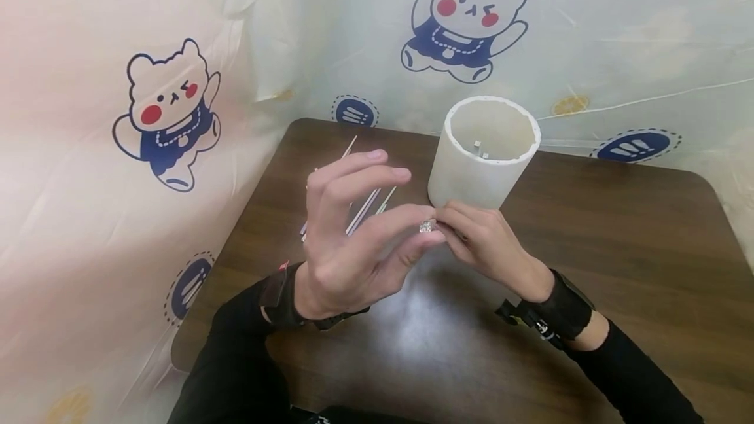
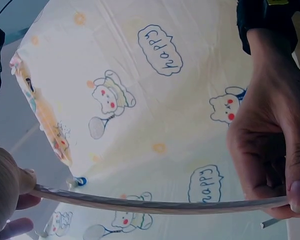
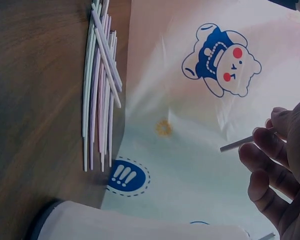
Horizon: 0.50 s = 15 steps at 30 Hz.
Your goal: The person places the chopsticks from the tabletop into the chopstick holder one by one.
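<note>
A pale, slim chopstick (image 2: pixel 160 206) stretches between the two hands in the left wrist view. Its square, speckled end (image 1: pixel 426 226) shows in the head view, pinched by the thumb and forefinger of my left hand (image 1: pixel 359 234), whose other fingers are raised and bent. My right hand (image 1: pixel 485 237) grips the stick further along, the thumb lying over it in the left wrist view. From between the right fingers a short length of stick (image 3: pixel 236 144) pokes out in the right wrist view. Close behind the right hand stands a white cylinder (image 1: pixel 465 178) with small square stick ends (image 1: pixel 478 144) inside.
Several pastel chopsticks (image 3: pixel 101 100) lie in a loose bundle on the brown table (image 1: pixel 618 241), partly behind the left hand in the head view. A printed cloth (image 1: pixel 353 38) with cartoon bears hangs along the table's left and far sides.
</note>
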Each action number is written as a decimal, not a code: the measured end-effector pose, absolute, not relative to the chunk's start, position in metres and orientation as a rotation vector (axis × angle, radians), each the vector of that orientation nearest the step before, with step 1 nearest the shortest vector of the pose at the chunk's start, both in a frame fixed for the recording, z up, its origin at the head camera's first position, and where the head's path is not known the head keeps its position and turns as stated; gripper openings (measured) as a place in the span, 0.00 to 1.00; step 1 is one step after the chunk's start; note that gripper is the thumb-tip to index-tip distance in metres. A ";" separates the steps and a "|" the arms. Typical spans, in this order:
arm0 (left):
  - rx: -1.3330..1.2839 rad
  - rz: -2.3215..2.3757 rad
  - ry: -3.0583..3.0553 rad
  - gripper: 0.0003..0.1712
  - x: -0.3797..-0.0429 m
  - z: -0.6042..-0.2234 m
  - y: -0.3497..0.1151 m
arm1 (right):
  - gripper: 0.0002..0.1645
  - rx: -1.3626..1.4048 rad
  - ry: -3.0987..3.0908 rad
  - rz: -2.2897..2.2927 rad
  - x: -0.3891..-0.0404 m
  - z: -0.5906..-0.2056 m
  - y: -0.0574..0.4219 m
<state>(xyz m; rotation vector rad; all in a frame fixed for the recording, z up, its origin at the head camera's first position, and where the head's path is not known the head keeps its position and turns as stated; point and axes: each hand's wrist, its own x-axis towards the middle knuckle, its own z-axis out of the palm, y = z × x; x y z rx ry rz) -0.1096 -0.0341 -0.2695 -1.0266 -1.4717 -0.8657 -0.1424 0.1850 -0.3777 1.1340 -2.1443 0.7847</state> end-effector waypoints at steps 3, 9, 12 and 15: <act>-1.029 -0.887 -1.452 0.10 -0.110 -0.270 -0.035 | 0.16 1.125 -2.140 0.768 -0.142 -0.374 0.187; -1.011 -0.848 -1.357 0.14 -0.114 -0.271 -0.037 | 0.17 1.082 -2.125 0.737 -0.147 -0.357 0.196; -0.997 -0.786 -1.334 0.18 -0.118 -0.270 -0.036 | 0.18 1.037 -2.118 0.717 -0.151 -0.346 0.204; -0.975 -0.729 -1.328 0.19 -0.123 -0.264 -0.031 | 0.18 0.970 -2.111 0.713 -0.156 -0.336 0.213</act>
